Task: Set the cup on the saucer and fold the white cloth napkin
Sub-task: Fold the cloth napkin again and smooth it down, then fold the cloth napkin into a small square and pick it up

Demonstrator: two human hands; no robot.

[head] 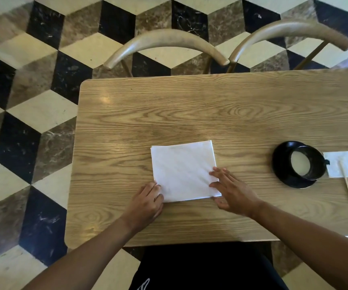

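Bright, even light; glare on table (106, 99); wide-angle warp, soft blur at edges.

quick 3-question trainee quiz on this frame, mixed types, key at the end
1. True or false: the cup already stands on the saucer.
2. Which hand has fingers lying flat on the napkin's right edge? A) left hand B) right hand
3. Fill in: the thin wooden stick lies partly on a small white ____ right of the cup.

Key: 1 true; 2 B; 3 paper.
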